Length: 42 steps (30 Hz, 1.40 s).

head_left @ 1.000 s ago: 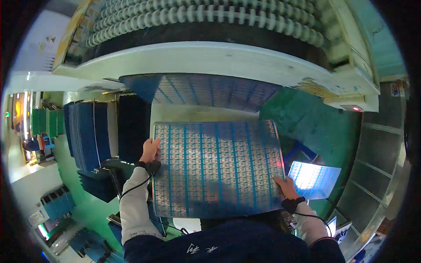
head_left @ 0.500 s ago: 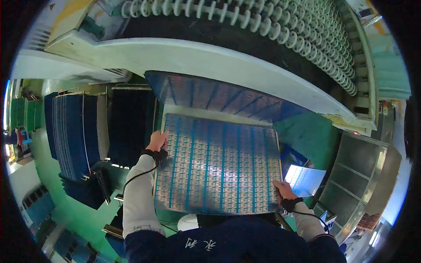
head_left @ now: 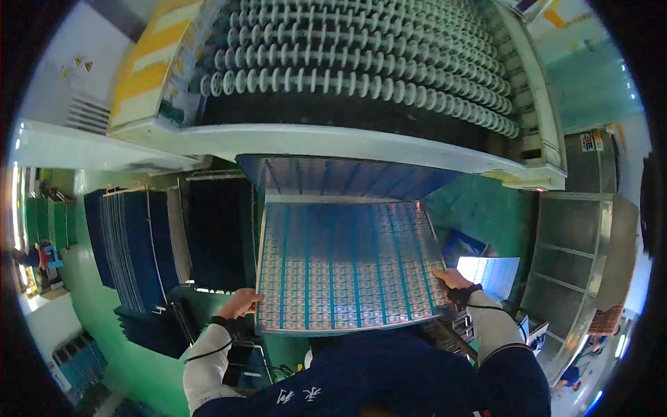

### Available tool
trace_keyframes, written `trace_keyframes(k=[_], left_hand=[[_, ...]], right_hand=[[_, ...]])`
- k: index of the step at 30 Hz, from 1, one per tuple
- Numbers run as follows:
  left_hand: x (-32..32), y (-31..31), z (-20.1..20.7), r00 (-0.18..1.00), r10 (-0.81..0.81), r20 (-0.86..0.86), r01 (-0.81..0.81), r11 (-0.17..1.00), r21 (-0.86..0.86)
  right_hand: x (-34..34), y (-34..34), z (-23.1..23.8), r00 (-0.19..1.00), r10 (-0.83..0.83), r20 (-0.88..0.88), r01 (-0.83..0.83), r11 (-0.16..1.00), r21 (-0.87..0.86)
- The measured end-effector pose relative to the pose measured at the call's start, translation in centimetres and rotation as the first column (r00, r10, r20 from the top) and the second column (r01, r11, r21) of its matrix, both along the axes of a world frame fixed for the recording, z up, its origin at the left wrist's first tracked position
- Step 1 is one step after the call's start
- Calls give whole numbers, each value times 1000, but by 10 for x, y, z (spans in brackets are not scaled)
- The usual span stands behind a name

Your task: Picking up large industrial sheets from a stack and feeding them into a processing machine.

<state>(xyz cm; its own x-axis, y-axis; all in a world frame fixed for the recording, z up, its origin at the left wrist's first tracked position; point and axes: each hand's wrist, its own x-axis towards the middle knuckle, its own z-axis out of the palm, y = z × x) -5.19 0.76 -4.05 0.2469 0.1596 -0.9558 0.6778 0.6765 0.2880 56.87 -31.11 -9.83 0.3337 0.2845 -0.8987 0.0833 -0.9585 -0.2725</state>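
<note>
Between my hands is a large circuit board panel [head_left: 347,278], with rows of small coppery patterns split by blue-green stripes. My left hand [head_left: 241,304] grips its left edge near the lower corner, fingers closed. On the opposite edge, my right hand [head_left: 455,279] is closed round the rim, slightly higher up. Just beyond the held panel, a second blue panel [head_left: 333,177] leans upright below the machine's front edge. Dark straps with cords circle both my wrists.
Ahead stands a machine with rows of white roller wheels [head_left: 361,83] behind a pale front ledge [head_left: 313,142]. Racks of dark panels [head_left: 132,243] stand on the left. At right are a bright printed sheet [head_left: 488,276] and a metal-framed cabinet [head_left: 566,257].
My left hand has slid from the upper part of the panel's left edge down toward its lower corner. My right hand still grips the right edge. The view has tilted up toward the rollers.
</note>
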Motion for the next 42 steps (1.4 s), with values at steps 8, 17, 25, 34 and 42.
trace_keyframes(k=[8, 17, 25, 34, 42], left_hand=[[37, 70, 121, 773, 361, 521, -393, 918, -53], [89, 128, 140, 529, 670, 521, -708, 687, -165], [132, 159, 142, 617, 553, 560, -714, 693, 101], [153, 215, 116, 786, 488, 379, -610, 710, 351], [180, 195, 122, 791, 516, 327, -574, 442, 689]], right_hand=[[42, 108, 136, 893, 445, 68, -435, 815, 382], [60, 136, 135, 817, -70, -573, 474, 648, 597], [47, 182, 145, 793, -247, -557, 564, 644, 517], [53, 205, 116, 814, -288, -505, 564, 603, 565], [49, 198, 105, 837, -256, -483, 544, 471, 694]])
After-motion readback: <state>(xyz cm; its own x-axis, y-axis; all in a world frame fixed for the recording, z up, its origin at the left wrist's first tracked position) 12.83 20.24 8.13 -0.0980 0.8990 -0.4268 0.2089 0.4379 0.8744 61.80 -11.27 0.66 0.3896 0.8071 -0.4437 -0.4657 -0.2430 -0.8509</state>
